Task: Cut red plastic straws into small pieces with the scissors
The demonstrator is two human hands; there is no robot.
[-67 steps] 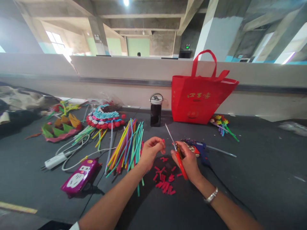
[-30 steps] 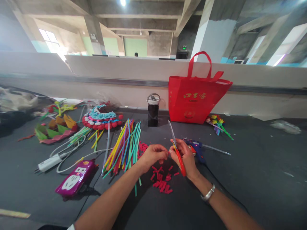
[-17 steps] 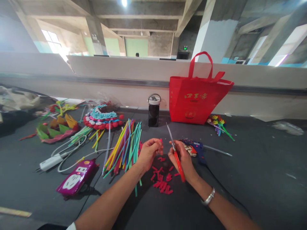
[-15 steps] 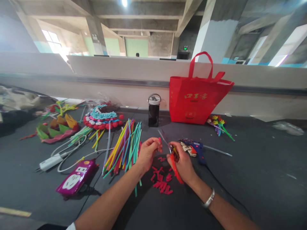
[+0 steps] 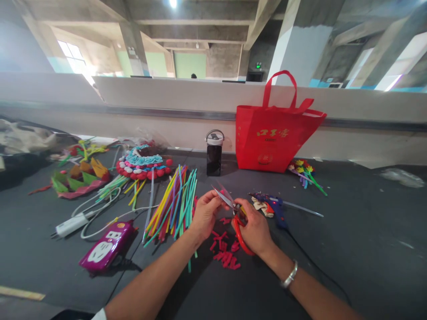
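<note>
Presently, the right hand [image 5: 257, 227] is curling round red-handled metal scissors [image 5: 236, 207], parted blades slanting forward-left to the left hand's [image 5: 205, 215] pinched fingertips, contents unclear; short red strips [image 5: 227, 258] are lying on the black counter [image 5: 336, 253]

Glue gun [image 5: 275, 205] just beyond right hand [image 5: 255, 229]

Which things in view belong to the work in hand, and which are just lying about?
Likely part of the work:
scissors, open, in the right hand, blades reaching the left hand
small red pieces near the hands

Seemingly just lying about:
red bag
black phone
glue gun, though lit
coloured sticks
purple power strip
</note>
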